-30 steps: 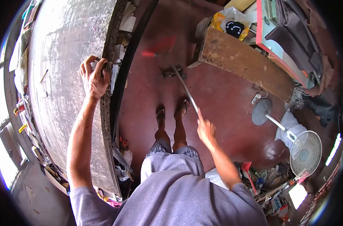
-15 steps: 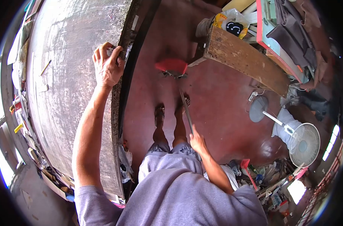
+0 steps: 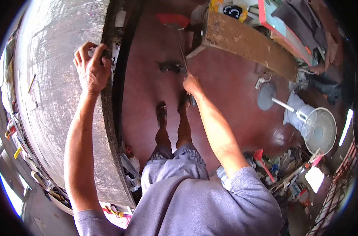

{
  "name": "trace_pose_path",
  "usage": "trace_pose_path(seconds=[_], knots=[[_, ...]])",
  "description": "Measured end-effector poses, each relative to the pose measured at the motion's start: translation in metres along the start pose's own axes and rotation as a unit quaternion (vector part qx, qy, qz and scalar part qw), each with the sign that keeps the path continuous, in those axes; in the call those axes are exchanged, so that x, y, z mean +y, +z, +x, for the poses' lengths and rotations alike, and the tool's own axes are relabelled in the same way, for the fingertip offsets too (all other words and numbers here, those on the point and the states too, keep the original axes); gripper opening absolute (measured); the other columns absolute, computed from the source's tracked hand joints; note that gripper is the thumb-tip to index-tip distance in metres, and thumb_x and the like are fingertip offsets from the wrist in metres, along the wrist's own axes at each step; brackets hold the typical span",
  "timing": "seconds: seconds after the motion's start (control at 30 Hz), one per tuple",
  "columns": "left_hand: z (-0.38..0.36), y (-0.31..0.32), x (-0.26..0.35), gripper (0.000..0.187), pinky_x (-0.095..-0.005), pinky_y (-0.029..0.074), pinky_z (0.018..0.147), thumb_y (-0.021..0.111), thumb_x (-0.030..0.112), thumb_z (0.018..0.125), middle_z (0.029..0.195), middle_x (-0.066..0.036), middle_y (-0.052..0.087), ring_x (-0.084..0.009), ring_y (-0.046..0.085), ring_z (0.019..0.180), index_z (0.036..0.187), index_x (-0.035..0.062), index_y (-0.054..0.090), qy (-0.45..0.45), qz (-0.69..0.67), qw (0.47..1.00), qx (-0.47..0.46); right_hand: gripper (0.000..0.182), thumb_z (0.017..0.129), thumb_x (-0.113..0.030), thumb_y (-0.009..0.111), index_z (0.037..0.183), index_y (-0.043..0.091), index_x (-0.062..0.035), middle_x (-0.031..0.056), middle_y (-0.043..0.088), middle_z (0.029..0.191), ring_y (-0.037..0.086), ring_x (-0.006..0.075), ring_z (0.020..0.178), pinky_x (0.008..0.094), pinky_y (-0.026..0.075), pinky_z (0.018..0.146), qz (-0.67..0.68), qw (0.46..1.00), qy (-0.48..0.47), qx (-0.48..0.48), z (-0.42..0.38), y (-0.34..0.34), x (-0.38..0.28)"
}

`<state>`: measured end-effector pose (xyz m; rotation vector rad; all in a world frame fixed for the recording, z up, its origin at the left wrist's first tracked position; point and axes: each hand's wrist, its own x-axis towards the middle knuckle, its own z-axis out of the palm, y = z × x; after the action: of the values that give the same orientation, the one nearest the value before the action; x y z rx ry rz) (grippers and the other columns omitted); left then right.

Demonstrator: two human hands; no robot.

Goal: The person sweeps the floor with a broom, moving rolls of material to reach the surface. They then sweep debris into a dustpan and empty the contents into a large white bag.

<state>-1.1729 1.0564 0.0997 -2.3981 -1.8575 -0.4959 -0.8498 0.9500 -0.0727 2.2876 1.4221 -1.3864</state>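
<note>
My right hand (image 3: 192,84) is closed around the long thin handle of a broom with a red head (image 3: 173,20). The broom head rests on the floor well ahead of my feet. Between it and my feet lies a small dark heap of debris (image 3: 170,66). My left hand (image 3: 92,67) rests at the edge of a large worn board-like tabletop (image 3: 61,86), fingers curled. Something small and pale shows between thumb and fingers, too hidden to name.
A wooden bench-like piece (image 3: 246,41) stands ahead on the right, with a yellow plastic bag (image 3: 216,5) behind it. A white fan (image 3: 320,131) lies at the right. Clutter with a red dustpan (image 3: 263,163) covers the lower right. The floor (image 3: 230,106) is reddish.
My right arm has stretched forward, and the broom head has moved away from my feet. The dark debris stays behind on the floor. My left hand remains at the tabletop edge.
</note>
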Motion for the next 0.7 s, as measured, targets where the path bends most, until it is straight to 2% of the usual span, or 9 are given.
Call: trace_pose_path(seconds=[0.03, 0.1, 0.13, 0.17, 0.2, 0.23, 0.47, 0.63, 0.7], knots=[[0.000, 0.000, 0.001, 0.036, -0.0465, 0.036, 0.098, 0.061, 0.012, 0.072, 0.116, -0.011, 0.050, -0.0335, 0.044, 0.112, 0.107, 0.0175, 0.064, 0.001, 0.001, 1.000, 0.003, 0.064, 0.088, -0.011, 0.044, 0.149, 0.023, -0.0106, 0.0317, 0.063, 0.105, 0.062, 0.0470, 0.096, 0.0531, 0.049, 0.088, 0.007, 0.998, 0.046, -0.048, -0.013, -0.004, -0.002], [-0.002, 0.002, 0.000, 0.035, -0.0463, 0.036, 0.098, 0.062, 0.013, 0.073, 0.116, -0.011, 0.050, -0.0334, 0.044, 0.112, 0.107, 0.0184, 0.064, 0.007, 0.016, 1.000, 0.011, 0.067, 0.086, -0.010, 0.045, 0.148, 0.022, -0.0092, 0.0320, 0.062, 0.106, 0.061, 0.0458, 0.100, 0.0536, 0.045, 0.094, -0.073, 0.997, 0.007, 0.004, -0.039, 0.043, 0.055], [-0.003, 0.005, -0.002, 0.035, -0.0461, 0.036, 0.099, 0.062, 0.013, 0.074, 0.116, -0.011, 0.050, -0.0332, 0.045, 0.112, 0.108, 0.0191, 0.064, 0.009, 0.013, 1.000, 0.012, 0.067, 0.085, -0.009, 0.046, 0.147, 0.022, -0.0074, 0.0329, 0.062, 0.105, 0.062, 0.0462, 0.095, 0.0538, 0.048, 0.088, -0.093, 0.994, -0.028, 0.044, -0.068, 0.056, 0.075], [-0.004, 0.006, -0.002, 0.034, -0.0459, 0.036, 0.099, 0.061, 0.014, 0.074, 0.116, -0.010, 0.050, -0.0331, 0.045, 0.112, 0.108, 0.0195, 0.065, 0.010, 0.024, 1.000, 0.013, 0.068, 0.085, -0.008, 0.047, 0.148, 0.021, -0.0073, 0.0348, 0.061, 0.100, 0.063, 0.0479, 0.089, 0.0550, 0.049, 0.082, -0.048, 0.998, 0.015, -0.032, -0.107, 0.041, 0.069], [-0.005, 0.007, -0.003, 0.035, -0.0457, 0.037, 0.099, 0.062, 0.013, 0.075, 0.117, -0.010, 0.051, -0.0322, 0.046, 0.112, 0.109, 0.0199, 0.065, 0.016, 0.031, 0.999, 0.016, 0.071, 0.084, -0.009, 0.048, 0.149, 0.018, -0.0077, 0.0353, 0.062, 0.092, 0.063, 0.0490, 0.083, 0.0558, 0.050, 0.076, -0.050, 0.998, 0.001, -0.027, -0.129, 0.061, 0.096], [-0.006, 0.007, -0.003, 0.036, -0.0456, 0.037, 0.100, 0.062, 0.012, 0.076, 0.118, -0.010, 0.051, -0.0314, 0.046, 0.113, 0.111, 0.0203, 0.065, 0.021, 0.037, 0.999, 0.018, 0.063, 0.094, -0.022, 0.047, 0.150, 0.018, -0.0199, 0.0334, 0.063, 0.096, 0.060, 0.0498, 0.095, 0.0558, 0.048, 0.085, -0.069, 0.992, 0.068, -0.081, -0.158, 0.062, 0.100], [-0.011, 0.023, -0.024, 0.029, -0.0455, 0.037, 0.101, 0.062, 0.024, 0.082, 0.119, -0.007, 0.055, -0.0300, 0.048, 0.115, 0.110, 0.0268, 0.067, 0.074, 0.094, 0.992, 0.039, 0.058, 0.095, -0.023, 0.048, 0.148, 0.026, -0.0150, 0.0303, 0.062, 0.076, 0.061, 0.0481, 0.076, 0.0552, 0.047, 0.073, 0.013, 0.990, 0.099, -0.099, -0.326, 0.061, 0.155], [-0.011, 0.044, -0.060, 0.039, -0.0462, 0.031, 0.107, 0.062, 0.028, 0.084, 0.128, -0.006, 0.051, -0.0285, 0.044, 0.124, 0.122, 0.0340, 0.061, 0.077, 0.134, 0.988, 0.016, 0.056, 0.094, -0.022, 0.050, 0.147, 0.031, -0.0198, 0.0281, 0.061, 0.077, 0.061, 0.0470, 0.076, 0.0511, 0.046, 0.067, 0.072, 0.993, 0.070, 0.065, -0.436, 0.068, 0.220], [-0.022, 0.042, -0.055, 0.051, -0.0470, 0.032, 0.108, 0.063, 0.027, 0.084, 0.138, -0.009, 0.045, -0.0309, 0.042, 0.128, 0.133, 0.0316, 0.052, 0.097, 0.116, 0.988, 0.001, 0.056, 0.095, -0.023, 0.051, 0.147, 0.031, -0.0204, 0.0228, 0.062, 0.077, 0.060, 0.0403, 0.068, 0.0463, 0.048, 0.065, 0.077, 0.987, 0.114, 0.080, -0.432, 0.053, 0.245]])
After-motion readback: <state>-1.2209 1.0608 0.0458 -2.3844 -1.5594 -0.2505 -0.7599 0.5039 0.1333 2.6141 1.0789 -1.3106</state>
